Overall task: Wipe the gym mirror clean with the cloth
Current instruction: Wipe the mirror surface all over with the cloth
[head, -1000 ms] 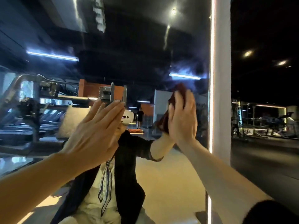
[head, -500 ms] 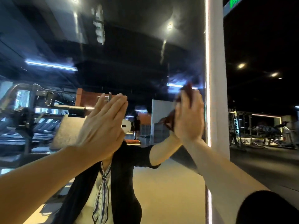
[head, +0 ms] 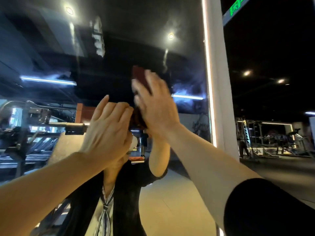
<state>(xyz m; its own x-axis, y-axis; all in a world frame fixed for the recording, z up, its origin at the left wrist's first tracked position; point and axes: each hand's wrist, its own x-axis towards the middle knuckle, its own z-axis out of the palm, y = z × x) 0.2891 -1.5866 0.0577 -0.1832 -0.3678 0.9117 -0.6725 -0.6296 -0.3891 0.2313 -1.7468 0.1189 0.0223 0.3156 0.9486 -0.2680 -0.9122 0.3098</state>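
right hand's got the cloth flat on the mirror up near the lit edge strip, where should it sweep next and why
Probably back toward the right, along the lit edge strip. The right hand presses the dark red cloth flat on the mirror, and hazy smears show on the glass between it and the strip. The left hand rests on the glass lower left, clear of that path.

Dark red cloth [head: 140, 77], black sleeve [head: 265, 208]

green exit sign [head: 237, 6], characters unreadable
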